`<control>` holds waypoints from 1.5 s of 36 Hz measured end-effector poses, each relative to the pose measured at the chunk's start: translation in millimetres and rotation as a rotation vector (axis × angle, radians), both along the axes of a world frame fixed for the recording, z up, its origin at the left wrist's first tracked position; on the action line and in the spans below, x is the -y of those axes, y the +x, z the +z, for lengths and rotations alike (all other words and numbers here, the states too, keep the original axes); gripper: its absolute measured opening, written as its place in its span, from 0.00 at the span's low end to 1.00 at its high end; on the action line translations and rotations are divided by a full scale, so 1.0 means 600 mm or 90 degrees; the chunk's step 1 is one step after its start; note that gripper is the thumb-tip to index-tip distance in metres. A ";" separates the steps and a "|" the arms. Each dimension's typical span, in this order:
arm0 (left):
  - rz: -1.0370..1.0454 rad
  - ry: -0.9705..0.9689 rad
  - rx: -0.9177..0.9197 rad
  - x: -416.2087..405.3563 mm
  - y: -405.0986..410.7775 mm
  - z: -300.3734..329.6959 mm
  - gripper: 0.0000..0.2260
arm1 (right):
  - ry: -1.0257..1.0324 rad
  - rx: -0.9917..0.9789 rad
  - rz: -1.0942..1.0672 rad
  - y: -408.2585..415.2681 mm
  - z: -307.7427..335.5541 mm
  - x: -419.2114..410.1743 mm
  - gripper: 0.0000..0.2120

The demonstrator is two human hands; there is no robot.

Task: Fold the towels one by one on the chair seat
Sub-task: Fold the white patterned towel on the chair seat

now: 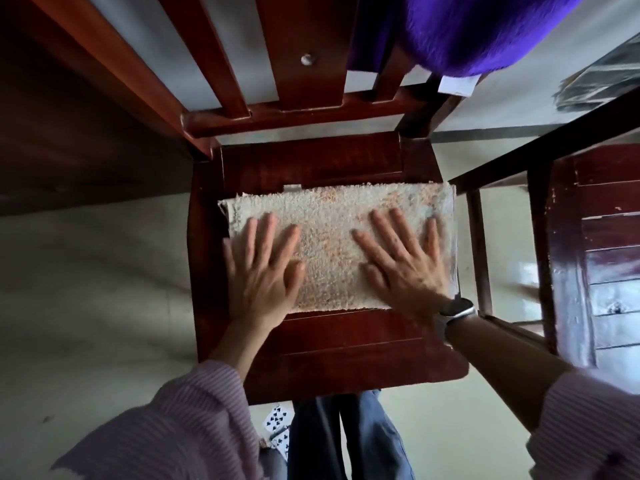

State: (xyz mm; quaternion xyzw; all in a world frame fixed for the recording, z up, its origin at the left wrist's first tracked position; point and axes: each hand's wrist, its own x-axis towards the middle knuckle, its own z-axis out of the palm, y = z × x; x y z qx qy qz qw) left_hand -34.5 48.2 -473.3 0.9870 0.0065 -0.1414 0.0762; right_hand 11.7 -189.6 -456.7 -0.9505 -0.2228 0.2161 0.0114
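Your left hand (pixel 263 271) lies flat, fingers straight and spread, pressing the left part of the folded beige terry towel (pixel 332 237). Your right hand (pixel 401 261) likewise flat and splayed on its right part. Neither grips anything. Towel sits mid-seat on the dark red wooden chair (pixel 346 348).

Pale nubby towel (pixel 332 230), folded rectangle, flat across chair seat (pixel 346 344)

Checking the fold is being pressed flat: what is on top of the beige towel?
Both hands lie flat on the beige towel: left hand, right hand. The towel parts beneath the palms are hidden.
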 end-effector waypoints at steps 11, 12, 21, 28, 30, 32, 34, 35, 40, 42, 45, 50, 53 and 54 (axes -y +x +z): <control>0.088 0.022 0.023 0.012 -0.015 0.041 0.24 | 0.255 0.032 -0.444 -0.022 0.036 0.040 0.27; 0.074 0.014 0.041 0.024 -0.016 0.045 0.24 | 0.283 0.068 -0.530 -0.026 0.039 0.031 0.24; -0.096 -0.015 -0.070 0.091 -0.036 0.030 0.25 | 0.175 -0.075 -0.903 -0.055 0.029 0.031 0.22; -0.111 0.005 -0.076 0.086 -0.031 0.032 0.25 | 0.182 -0.234 -0.937 -0.066 0.034 0.025 0.35; -0.114 0.004 -0.086 0.085 -0.029 0.034 0.25 | 0.233 -0.234 -0.928 -0.064 0.041 0.021 0.23; -0.119 0.004 -0.104 0.084 -0.025 0.036 0.26 | 0.301 -0.202 -0.921 -0.061 0.053 0.017 0.15; -0.124 -0.005 -0.118 0.083 -0.024 0.040 0.26 | 0.382 -0.182 -0.941 -0.057 0.070 0.015 0.13; -0.124 -0.022 -0.119 0.081 -0.023 0.042 0.27 | 0.432 -0.172 -0.947 -0.055 0.077 0.014 0.12; -0.005 -0.297 -0.103 0.071 0.004 0.071 0.20 | 0.636 -0.077 -0.854 -0.039 0.137 -0.016 0.09; 0.232 -0.584 -0.141 0.064 0.024 0.108 0.12 | 0.676 -0.072 -0.748 -0.036 0.165 -0.044 0.10; 0.577 -0.860 -0.269 0.025 0.047 0.141 0.11 | 0.685 -0.131 -0.596 -0.035 0.191 -0.101 0.12; 0.797 -1.042 -0.302 -0.064 0.042 0.156 0.21 | 0.714 -0.447 -0.449 -0.049 0.188 -0.195 0.15; 0.816 -1.012 -0.312 -0.083 0.029 0.156 0.24 | 0.667 -0.428 -0.436 -0.058 0.175 -0.207 0.17; 0.820 -0.982 -0.305 -0.084 0.026 0.153 0.22 | 0.643 -0.384 -0.450 -0.059 0.170 -0.202 0.17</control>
